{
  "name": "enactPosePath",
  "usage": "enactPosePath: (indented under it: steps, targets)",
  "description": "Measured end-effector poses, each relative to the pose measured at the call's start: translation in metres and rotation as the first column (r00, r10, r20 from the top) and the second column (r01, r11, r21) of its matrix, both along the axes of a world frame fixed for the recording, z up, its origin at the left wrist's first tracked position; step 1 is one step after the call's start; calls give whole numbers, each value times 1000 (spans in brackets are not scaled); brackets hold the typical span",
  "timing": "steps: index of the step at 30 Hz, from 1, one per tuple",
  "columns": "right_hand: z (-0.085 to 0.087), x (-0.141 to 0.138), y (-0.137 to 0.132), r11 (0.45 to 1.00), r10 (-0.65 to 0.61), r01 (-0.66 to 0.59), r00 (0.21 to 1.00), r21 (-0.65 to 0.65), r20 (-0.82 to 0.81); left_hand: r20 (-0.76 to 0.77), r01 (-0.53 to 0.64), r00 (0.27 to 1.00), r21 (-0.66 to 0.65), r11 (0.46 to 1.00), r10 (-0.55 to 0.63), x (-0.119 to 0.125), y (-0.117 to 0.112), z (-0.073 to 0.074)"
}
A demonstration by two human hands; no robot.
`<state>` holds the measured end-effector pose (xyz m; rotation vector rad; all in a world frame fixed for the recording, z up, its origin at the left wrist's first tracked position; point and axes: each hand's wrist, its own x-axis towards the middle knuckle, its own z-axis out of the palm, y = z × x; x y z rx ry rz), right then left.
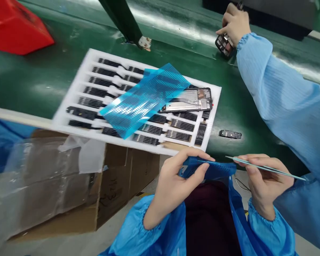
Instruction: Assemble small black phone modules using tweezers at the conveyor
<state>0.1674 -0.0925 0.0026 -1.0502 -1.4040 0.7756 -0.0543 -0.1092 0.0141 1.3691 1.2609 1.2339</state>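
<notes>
My left hand (176,183) pinches a folded sheet of blue perforated film (220,170) between thumb and fingers, in front of my body. In my right hand (270,183) a pair of pale green tweezers (269,168) is gripped, its tips pointing left over the film's far end. Another sheet of blue dotted film (146,101) lies across the white foam tray (82,65) ahead of my left hand. Partly under that sheet is an opened phone body (188,103). A small black phone part (230,134) rests on the green bench beyond my right hand.
Rows of thin black parts (180,124) fill the tray's slots. At upper right a co-worker's hand (236,25) holds a black phone part (224,46). An open cardboard box (128,170) stands below the bench edge. A red bin (18,30) sits at far left.
</notes>
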Motion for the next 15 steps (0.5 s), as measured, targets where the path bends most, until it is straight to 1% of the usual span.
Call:
enactPosePath:
  steps: [2,4,6,8,10,12,15]
  targets:
    - [-10,4,1,984,-166,165,986,-58,-2,-53,57,997,0,998,-57,4,3,-2]
    - [-21,9,5,954,-286,290,957,-82,54,-114,123,986,10,992,-121,11,8,-4]
    - [-31,15,12,931,-341,353,932,-93,122,-194,144,972,40,989,-133,20,16,-6]
    - [-39,19,18,920,-359,378,918,-100,167,-324,133,941,95,987,-96,31,24,-8]
    - [-44,22,21,916,-361,386,911,-106,198,-471,148,880,163,975,-55,41,32,-10]
    - [-47,24,20,911,-369,399,903,-109,221,-594,168,804,202,965,-16,50,42,-12]
    - [-48,24,17,903,-388,418,894,-102,225,-735,163,677,191,968,31,60,56,-14]
